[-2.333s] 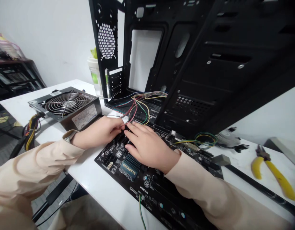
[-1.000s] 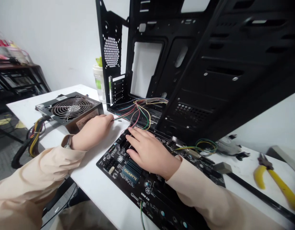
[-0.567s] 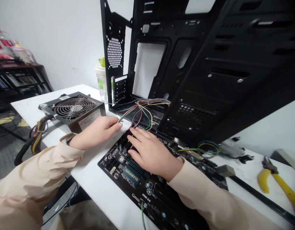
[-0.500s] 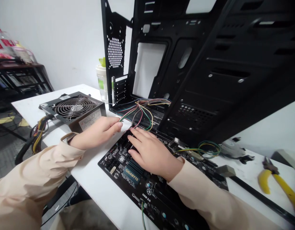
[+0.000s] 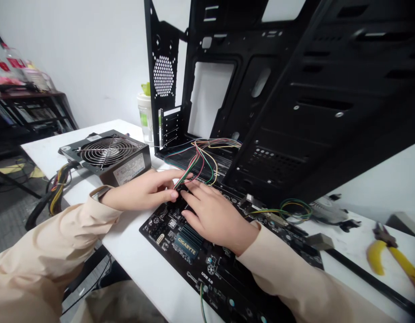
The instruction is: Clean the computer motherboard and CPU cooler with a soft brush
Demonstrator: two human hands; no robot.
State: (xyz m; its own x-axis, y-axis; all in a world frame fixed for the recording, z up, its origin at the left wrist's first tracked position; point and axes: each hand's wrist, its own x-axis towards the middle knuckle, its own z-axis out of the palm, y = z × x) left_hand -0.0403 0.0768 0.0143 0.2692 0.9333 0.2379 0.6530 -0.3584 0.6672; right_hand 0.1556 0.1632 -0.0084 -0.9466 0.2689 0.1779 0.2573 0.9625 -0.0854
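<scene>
A black motherboard (image 5: 194,273) marked GIGABYTE lies on the white table below the computer case. My left hand (image 5: 145,190) is at its far left edge, holding a thin bundle of coloured wires (image 5: 189,169) between thumb and fingers. These wires run back into the case; their near ends are hidden by the hand. My right hand (image 5: 216,215) lies palm down across the board, its fingers stretched out and slightly apart. Its fingertips are close to the left hand and the wires, and a red wire passes just behind them.
The black computer case (image 5: 271,121) rises behind the board. A power supply (image 5: 109,154) with bundled cables sits at the left on the white table (image 5: 133,251). Yellow-handled pliers (image 5: 377,255) and a CPU cooler (image 5: 331,211) lie at the right. A cup (image 5: 145,112) stands behind.
My left hand went left off the board to the wires beside the power supply, then came back right with them over the board's edge. My right hand stays on the board.
</scene>
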